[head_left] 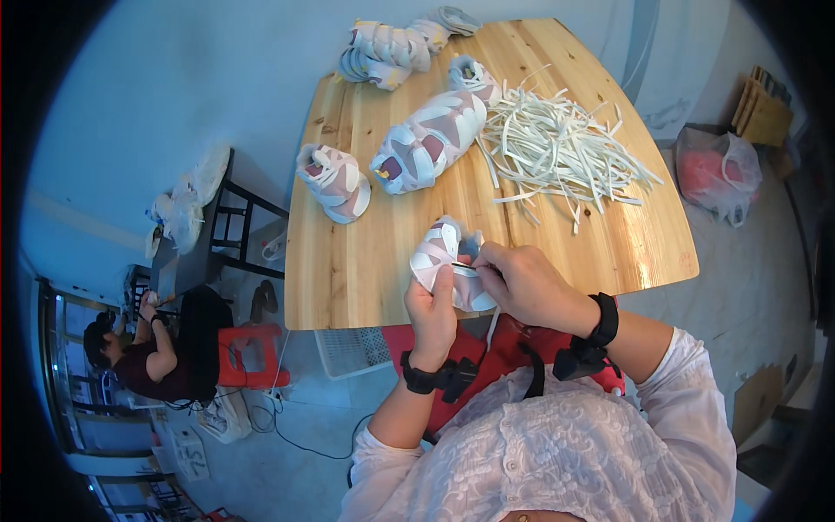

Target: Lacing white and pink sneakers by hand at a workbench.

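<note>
My left hand [432,315] grips a small pink and white shoe upper [432,254] over the near edge of the table, its thumb pressed on the side. On the right, my right hand [524,280] is closed in a pinch against the upper's opening. A thin dark line shows beside those fingertips; what they pinch is too small to make out. A white lace [494,324] hangs down below the upper. Beyond my hands, a big tangled pile of flat white laces [561,152] lies on the wooden table [591,261].
Another shoe upper [333,183] stands at the table's left. Nested uppers [435,139] lie in the middle, and more stacked uppers [387,52] at the far edge. A white basket [352,352] sits below the near edge. Far left, a person [156,357] sits by a red stool [252,357].
</note>
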{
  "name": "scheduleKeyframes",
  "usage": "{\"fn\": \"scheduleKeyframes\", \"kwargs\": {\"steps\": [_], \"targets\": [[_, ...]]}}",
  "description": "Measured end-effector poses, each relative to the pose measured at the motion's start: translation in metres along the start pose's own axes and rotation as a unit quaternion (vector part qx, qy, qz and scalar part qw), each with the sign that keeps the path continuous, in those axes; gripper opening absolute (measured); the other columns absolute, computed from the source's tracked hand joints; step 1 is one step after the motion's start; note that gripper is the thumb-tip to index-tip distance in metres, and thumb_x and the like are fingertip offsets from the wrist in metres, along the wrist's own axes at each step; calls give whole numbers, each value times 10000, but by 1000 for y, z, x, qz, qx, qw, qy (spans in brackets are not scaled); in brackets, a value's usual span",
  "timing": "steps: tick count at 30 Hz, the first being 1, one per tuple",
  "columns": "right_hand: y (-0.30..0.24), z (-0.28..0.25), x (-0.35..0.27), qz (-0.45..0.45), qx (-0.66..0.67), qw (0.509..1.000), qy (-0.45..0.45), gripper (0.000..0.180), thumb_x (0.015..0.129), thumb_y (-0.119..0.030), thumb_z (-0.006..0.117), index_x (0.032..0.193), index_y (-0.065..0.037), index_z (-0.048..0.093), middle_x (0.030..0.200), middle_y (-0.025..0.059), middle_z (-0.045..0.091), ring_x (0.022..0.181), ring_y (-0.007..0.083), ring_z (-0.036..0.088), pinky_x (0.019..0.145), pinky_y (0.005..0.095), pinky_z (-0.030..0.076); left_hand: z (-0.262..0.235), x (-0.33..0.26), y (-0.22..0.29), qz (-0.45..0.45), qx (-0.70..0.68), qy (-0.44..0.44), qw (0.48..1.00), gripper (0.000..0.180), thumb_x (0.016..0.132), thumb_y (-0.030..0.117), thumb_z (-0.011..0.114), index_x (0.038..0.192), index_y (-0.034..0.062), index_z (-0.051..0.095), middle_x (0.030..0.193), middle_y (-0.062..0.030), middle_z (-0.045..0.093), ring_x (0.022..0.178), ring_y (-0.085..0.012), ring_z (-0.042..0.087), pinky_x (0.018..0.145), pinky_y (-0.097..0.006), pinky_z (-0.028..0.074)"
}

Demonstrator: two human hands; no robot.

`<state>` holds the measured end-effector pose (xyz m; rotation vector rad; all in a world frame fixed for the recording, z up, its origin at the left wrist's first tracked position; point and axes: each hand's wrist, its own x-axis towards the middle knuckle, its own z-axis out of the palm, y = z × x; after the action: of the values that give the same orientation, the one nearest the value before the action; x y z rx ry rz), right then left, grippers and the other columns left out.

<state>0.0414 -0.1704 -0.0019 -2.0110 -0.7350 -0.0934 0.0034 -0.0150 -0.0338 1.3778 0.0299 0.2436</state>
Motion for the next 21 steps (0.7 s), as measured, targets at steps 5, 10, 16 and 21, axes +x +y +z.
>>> {"fn": "scheduleKeyframes", "kwargs": {"steps": [5, 10, 16, 21], "targets": [[1, -2, -1, 21, 41, 999, -10, 69, 820, -37, 563, 864, 17, 569, 651, 203, 580, 600, 364, 596, 544, 398, 461, 0, -1, -2, 1, -55, -2, 998, 258, 969, 108, 456, 1172, -35, 527, 1050, -90, 638, 930, -129, 594, 808, -265, 478], [1, -4, -1, -11, 50, 999, -3, 85, 791, -10, 572, 873, 10, 571, 751, 185, 579, 693, 346, 587, 631, 382, 466, -3, -1, -3, -14, -73, -16, 997, 283, 971, 110, 455, 1221, -20, 486, 1067, -114, 626, 957, -165, 599, 842, -302, 488], [-1, -9, 0, -7, 54, 999, -8, 100, 778, -2, 580, 878, -7, 578, 793, 155, 555, 728, 341, 568, 678, 380, 457, 2, -3, 2, -30, -77, 1, 997, 294, 968, 107, 465, 1215, -48, 503, 1085, -106, 629, 967, -150, 595, 834, -282, 483], [0, -2, 1, 53, 77, 995, -32, 62, 816, -29, 563, 864, 4, 584, 780, 151, 594, 714, 327, 573, 662, 333, 457, 4, -7, -4, -21, -25, 28, 999, 257, 970, 103, 460, 1157, -46, 555, 1056, -90, 638, 930, -127, 591, 802, -268, 481]]}}
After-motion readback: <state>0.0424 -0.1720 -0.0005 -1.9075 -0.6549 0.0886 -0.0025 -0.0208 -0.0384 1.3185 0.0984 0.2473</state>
